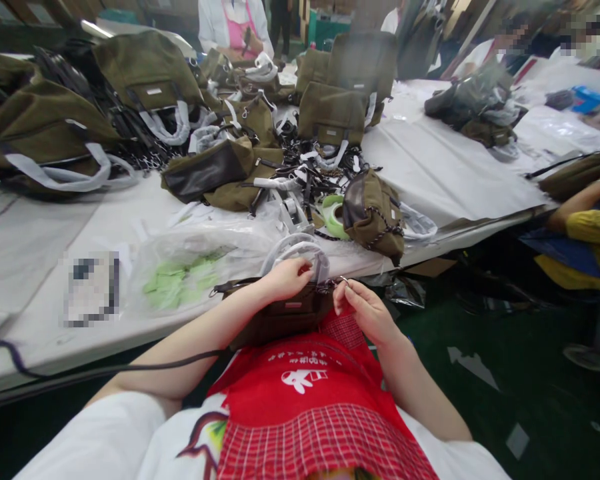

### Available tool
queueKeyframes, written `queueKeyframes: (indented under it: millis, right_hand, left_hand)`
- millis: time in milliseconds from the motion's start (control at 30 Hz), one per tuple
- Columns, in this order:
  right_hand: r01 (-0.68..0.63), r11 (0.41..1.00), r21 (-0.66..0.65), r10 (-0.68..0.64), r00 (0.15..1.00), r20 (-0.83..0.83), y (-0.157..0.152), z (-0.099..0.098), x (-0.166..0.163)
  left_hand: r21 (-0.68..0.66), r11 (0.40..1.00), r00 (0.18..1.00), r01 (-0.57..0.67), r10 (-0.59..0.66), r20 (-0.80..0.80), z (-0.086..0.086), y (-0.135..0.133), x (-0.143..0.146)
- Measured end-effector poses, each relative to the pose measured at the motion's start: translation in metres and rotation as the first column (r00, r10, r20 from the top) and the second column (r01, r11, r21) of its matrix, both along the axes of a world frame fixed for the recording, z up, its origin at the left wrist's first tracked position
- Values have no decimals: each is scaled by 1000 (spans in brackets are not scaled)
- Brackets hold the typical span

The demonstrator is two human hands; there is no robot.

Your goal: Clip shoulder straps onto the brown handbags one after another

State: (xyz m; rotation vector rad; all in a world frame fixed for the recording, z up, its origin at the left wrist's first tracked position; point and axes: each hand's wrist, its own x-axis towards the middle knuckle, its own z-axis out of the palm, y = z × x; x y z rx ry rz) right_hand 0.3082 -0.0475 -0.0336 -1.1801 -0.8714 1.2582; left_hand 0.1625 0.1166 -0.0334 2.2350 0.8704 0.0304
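Note:
A small dark brown bag (pixel 285 319) rests on my lap against the table edge, over a red apron. My left hand (pixel 287 277) is closed on the bag's top edge, beside its plastic-wrapped white handle (pixel 300 250). My right hand (pixel 363 308) pinches a small metal ring (pixel 343 280) at the bag's right corner, fingers pressed together. A thin dark chain runs between the two hands along the bag's top.
The white-covered table (pixel 445 173) carries many olive green bags (pixel 333 113), a small olive pouch (pixel 375 213), a green tape roll (pixel 334 215), loose straps and a clear plastic sack of green pieces (pixel 190 270). Other people sit at the far side and right.

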Motion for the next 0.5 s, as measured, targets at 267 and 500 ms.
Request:
queueKeyframes:
  millis: [267,500]
  right_hand:
    - [32,999,-3,-31,991,130,-15,-3,11]
    - [-91,990,-112,97,994,47,-30,-8,16]
  left_hand:
    - [94,996,980,-12,31,-198,-24,-4,37]
    - [329,944,988,0,52,-148,-17,-25,41]
